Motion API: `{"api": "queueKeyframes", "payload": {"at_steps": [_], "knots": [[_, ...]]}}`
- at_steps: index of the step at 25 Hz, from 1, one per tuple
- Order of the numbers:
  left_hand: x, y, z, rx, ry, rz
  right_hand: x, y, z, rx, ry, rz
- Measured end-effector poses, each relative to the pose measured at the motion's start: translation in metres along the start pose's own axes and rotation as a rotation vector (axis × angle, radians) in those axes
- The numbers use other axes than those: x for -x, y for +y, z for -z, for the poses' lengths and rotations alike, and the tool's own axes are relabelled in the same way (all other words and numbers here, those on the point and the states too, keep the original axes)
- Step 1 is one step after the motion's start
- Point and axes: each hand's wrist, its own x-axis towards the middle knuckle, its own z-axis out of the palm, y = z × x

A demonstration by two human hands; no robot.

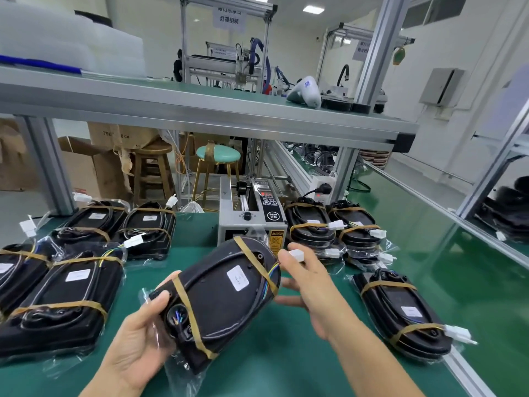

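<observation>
The left grip is curled round the near, lower end of a black oval housing, thumb laid on its upper face beside a round opening and the fingers hidden beneath. The right grip pinches a white connector between thumb and forefinger, while its remaining fingers spread loosely against the housing's far end. Short coloured wires run from that connector into the housing's edge. The housing is lifted off the green counter, tilted with its far end higher, bound by two brown tape bands, and a clear plastic bag hangs crumpled off its near end. Under and in front of the grips the counter lies bare. Bagged housings crowd the left side, one more housing lies to the right near the counter's aluminium edge rail, and a grey tape dispenser stands just behind the lifted housing. A long shelf spans overhead, well above the grips.
</observation>
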Motion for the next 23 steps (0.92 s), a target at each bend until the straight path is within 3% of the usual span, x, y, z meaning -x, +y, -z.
{"api": "queueKeyframes", "payload": {"at_steps": [3,5,7,8,11,13,15,17,20,23], "knots": [[0.000,0.005,0.009,0.004,-0.145,-0.132,-0.002,0.012,-0.011,-0.260,-0.106,-0.020],[0.008,0.003,0.009,-0.038,-0.178,-0.173,-0.003,0.012,-0.018,-0.232,-0.155,0.065],[0.005,-0.002,0.008,-0.010,-0.219,-0.042,-0.008,0.010,-0.024,-0.139,-0.149,0.167],[0.007,0.004,0.013,-0.066,-0.162,-0.081,-0.009,0.008,-0.026,-0.104,-0.141,0.219],[0.016,0.032,-0.006,-0.714,-0.042,-0.487,-0.013,0.003,-0.034,0.008,-0.184,0.422],[0.024,0.053,-0.028,-1.093,-0.123,-0.759,-0.014,0.002,-0.045,0.143,-0.244,0.554],[0.028,0.064,-0.048,-1.341,-0.255,-0.889,-0.014,0.005,-0.060,0.244,-0.304,0.628],[0.030,0.065,-0.056,-1.404,-0.303,-0.821,-0.013,0.009,-0.069,0.267,-0.351,0.638],[0.032,0.063,-0.051,-1.320,-0.224,-0.637,-0.013,0.010,-0.069,0.267,-0.423,0.555],[0.031,0.064,-0.043,-1.310,-0.207,-0.546,-0.019,0.008,-0.062,0.452,-0.485,0.463]]}}
